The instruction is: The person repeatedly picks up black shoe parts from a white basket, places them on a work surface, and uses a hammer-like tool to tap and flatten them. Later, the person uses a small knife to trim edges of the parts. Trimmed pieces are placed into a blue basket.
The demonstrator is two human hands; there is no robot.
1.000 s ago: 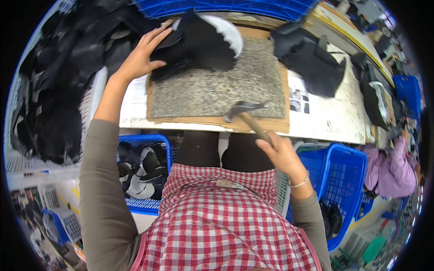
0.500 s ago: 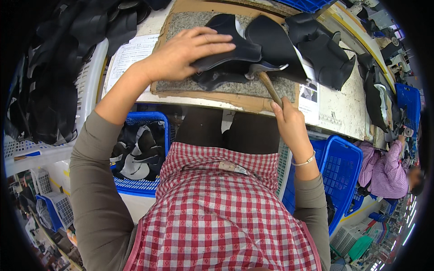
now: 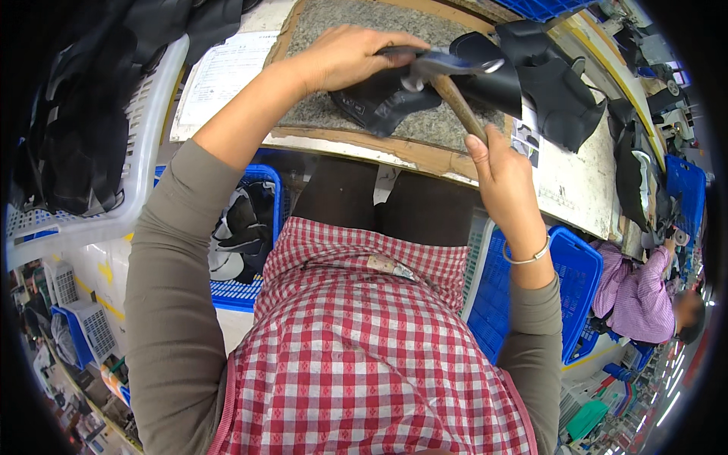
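Observation:
My right hand (image 3: pixel 506 165) is wrapped round the wooden handle of a hammer (image 3: pixel 459 100). Its metal head, slightly blurred, is over a black leather piece (image 3: pixel 385 108) on a grey stone slab (image 3: pixel 345 24). At the far side of that piece, the fingers of my left hand (image 3: pixel 345 59) close on its edge, which looks lifted or folded. The hammer head hides part of the leather near my left fingertips. Just right of the hammer lies another curved black leather piece (image 3: pixel 493 82), partly covered by the head.
More black leather pieces (image 3: pixel 557 98) lie on the bench's right. A printed sheet (image 3: pixel 227 72) is left of the slab. A white basket (image 3: pixel 148 144) holds dark pieces. Blue baskets (image 3: pixel 279 220) stand below the bench edge. A person in a checked top (image 3: pixel 641 296) sits at right.
My left hand has gone from lying spread on the leather to gripping its far edge, moving right and away. The hammer head has moved up and away, and the leather has shifted.

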